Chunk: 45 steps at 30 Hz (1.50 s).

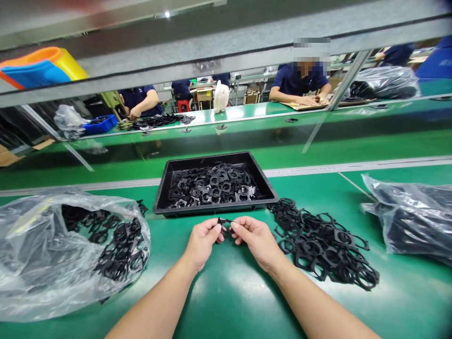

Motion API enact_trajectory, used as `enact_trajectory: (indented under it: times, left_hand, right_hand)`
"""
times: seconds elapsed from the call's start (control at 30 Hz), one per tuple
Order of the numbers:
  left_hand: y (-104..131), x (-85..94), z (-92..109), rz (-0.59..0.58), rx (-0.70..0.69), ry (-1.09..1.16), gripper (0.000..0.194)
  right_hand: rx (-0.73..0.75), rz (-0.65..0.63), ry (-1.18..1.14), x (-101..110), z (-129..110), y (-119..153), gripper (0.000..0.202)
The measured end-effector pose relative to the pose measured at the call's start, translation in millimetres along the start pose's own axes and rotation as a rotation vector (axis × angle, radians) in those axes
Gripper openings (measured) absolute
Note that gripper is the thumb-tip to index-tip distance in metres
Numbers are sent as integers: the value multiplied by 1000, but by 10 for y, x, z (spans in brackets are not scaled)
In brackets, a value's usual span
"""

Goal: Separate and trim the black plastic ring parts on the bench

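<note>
Between my two hands, just in front of the tray, is a small black ring-shaped part [226, 221]. My left hand [201, 242] pinches its left side with thumb and fingers. On the other side, my right hand [256, 240] grips the part's right edge the same way. Beyond them a black tray [215, 210] holds many similar black parts [213, 186]. To the right of my right hand lies a loose pile of flat black ring parts [323, 242]. Fingers cover much of the held part, so its full shape is hidden.
At left, an open clear plastic bag [42, 263] spills black parts. A filled plastic bag [416, 216] lies at right. Behind a clear partition, a co-worker [300, 82] sits with hands on cardboard, and another person [141, 99] handles black parts beside a blue bin [100, 124].
</note>
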<state>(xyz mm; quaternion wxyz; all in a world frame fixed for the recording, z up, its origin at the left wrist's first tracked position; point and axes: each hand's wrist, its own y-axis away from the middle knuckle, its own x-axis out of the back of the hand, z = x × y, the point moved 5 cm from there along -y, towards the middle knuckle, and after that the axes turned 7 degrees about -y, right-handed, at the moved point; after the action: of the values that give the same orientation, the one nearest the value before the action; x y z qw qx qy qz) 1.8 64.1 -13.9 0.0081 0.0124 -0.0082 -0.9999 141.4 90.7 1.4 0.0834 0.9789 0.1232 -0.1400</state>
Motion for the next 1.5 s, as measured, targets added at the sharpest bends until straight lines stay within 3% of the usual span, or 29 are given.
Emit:
enact_trajectory:
  times: [0.53,0.6,0.67,0.83,0.97,1.2,1.5]
  left_hand:
    - [15,-20,36,12,-12,30,32]
    - [15,-9,25,53,5,28,32]
    - [16,14,3,99,29,26,34]
    - [21,14,-45,44,35,50,35]
    - [43,29,-58,44,5,-12,32]
    - [44,36,-32,31,-144,-164,28]
    - [69,24,17,-9,-173,-265,31]
  right_hand:
    - [-19,43,46,61,88,-36,34]
    - [37,37,111,68,100,-35,30]
    - [208,41,224,65,52,-13,24]
    - [608,67,531,-4,-102,110,12]
    - [791,31,676,-71,-181,189,7]
    - [908,-9,728,-101,-197,230,9]
    - [850,-30,745,-90,-188,199,12]
